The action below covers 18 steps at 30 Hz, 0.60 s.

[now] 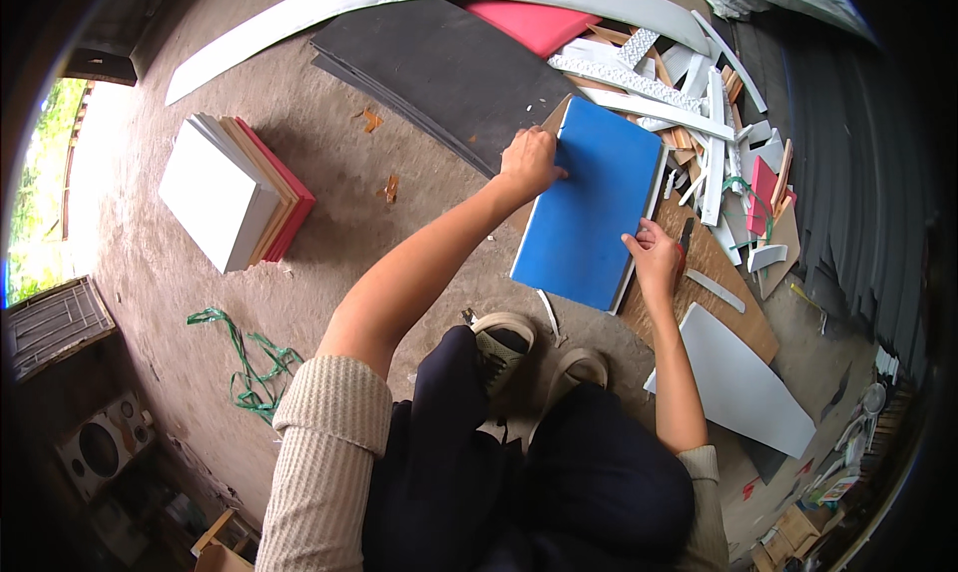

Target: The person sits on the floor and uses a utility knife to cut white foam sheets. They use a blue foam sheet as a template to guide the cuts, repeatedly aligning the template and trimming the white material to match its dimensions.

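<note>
A blue rectangular sheet (pixel 597 198) with white edges lies tilted over a brown board (pixel 733 292) in front of me. My left hand (pixel 532 163) is closed at the sheet's upper left edge, thumb on the blue face and the other fingers curled. On the opposite side, my right hand (pixel 654 260) pinches the right edge between thumb and fingers. Just beside that hand is a red and black tool (pixel 685 241), partly hidden; I cannot make out its kind. A white panel (pixel 733 382) rests below my right hand, next to my right forearm.
Black sheets (pixel 429 68) and a red sheet (pixel 534 23) lie ahead. A heap of white and wooden offcuts (pixel 689 103) spreads at the far right. Left of me stand a stack of white, tan and red panels (pixel 235 193) and a green tangled strap (pixel 254 367).
</note>
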Each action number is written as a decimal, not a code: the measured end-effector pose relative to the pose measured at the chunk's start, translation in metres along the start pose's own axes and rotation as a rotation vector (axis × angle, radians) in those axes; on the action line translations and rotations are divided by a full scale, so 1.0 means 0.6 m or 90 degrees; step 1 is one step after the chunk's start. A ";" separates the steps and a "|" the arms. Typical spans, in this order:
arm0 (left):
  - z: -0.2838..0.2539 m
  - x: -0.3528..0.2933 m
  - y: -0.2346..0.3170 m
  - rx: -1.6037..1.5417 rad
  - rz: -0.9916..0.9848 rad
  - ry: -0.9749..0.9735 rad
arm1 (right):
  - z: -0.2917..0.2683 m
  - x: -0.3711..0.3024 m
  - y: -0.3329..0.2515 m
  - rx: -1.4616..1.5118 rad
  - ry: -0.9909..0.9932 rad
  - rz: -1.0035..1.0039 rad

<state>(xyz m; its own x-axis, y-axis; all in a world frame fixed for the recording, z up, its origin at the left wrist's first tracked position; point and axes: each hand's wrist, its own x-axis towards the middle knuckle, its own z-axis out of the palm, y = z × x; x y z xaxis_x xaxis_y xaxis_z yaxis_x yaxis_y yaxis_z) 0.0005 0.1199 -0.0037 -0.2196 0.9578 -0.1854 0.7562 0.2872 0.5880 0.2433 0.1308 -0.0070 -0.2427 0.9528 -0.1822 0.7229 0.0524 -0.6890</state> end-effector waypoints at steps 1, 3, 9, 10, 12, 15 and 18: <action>-0.008 0.013 0.012 0.054 -0.029 -0.056 | -0.001 -0.001 0.000 0.000 -0.001 0.000; -0.015 0.035 0.025 0.150 -0.056 -0.115 | 0.001 -0.004 -0.003 0.000 -0.003 -0.002; -0.022 0.061 0.029 0.216 -0.026 -0.165 | 0.004 -0.002 -0.006 0.042 -0.006 0.003; -0.011 0.061 0.014 0.210 0.006 -0.136 | 0.004 -0.003 -0.005 0.041 -0.010 0.008; -0.016 0.059 0.019 0.194 -0.003 -0.153 | -0.002 -0.001 -0.004 0.044 -0.009 0.014; -0.026 0.064 0.029 0.292 0.015 -0.179 | -0.003 -0.003 -0.008 0.057 -0.007 0.013; -0.031 0.073 0.051 0.441 0.089 -0.129 | 0.000 -0.003 -0.003 0.041 0.001 -0.008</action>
<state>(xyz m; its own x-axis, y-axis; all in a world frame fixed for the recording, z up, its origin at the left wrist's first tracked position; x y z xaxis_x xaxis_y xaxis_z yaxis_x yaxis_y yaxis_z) 0.0023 0.1706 0.0209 -0.0245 0.9447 -0.3269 0.9997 0.0251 -0.0025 0.2422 0.1287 -0.0053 -0.2499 0.9528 -0.1725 0.6772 0.0447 -0.7345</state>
